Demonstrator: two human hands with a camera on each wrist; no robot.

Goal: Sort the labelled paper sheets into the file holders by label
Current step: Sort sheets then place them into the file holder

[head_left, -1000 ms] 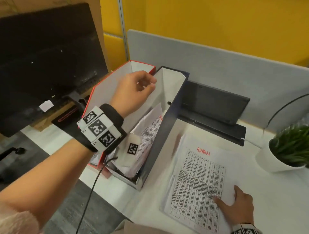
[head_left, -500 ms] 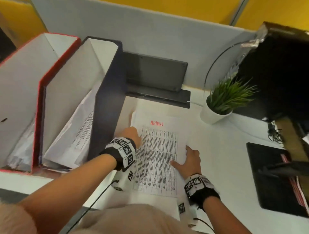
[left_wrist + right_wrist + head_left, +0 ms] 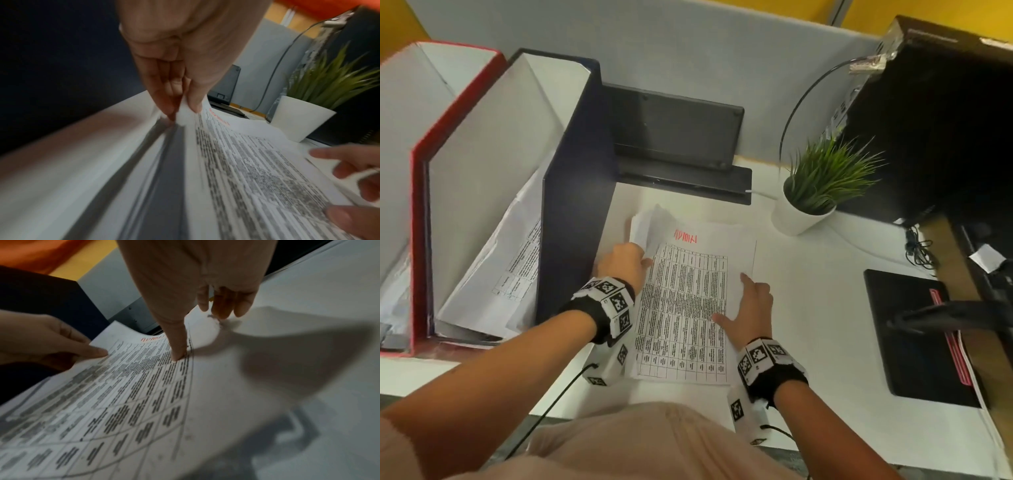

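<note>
A stack of printed sheets lies on the white desk; its top sheet point(image 3: 685, 308) carries a red handwritten label at its far end. My left hand point(image 3: 625, 265) pinches this sheet's left far edge point(image 3: 183, 116) between thumb and fingers, and that corner curls up off the stack. Over on the sheet's right edge rests my right hand point(image 3: 751, 308), fingers straight, the thumb point(image 3: 179, 356) pressing the print. Left of the stack stand a dark blue file holder point(image 3: 577, 164) and a red file holder point(image 3: 417, 178), each with sheets inside.
A potted plant point(image 3: 815, 192) stands right of the stack's far end. A black device point(image 3: 674, 137) sits against the grey partition behind. Right of the desk are a dark monitor point(image 3: 945, 120) and a black pad point(image 3: 914, 335) with a red strip.
My left hand left the blue holder's rim, came down to the top sheet's left edge, and now has its corner raised. The right hand stayed on the sheet's right side.
</note>
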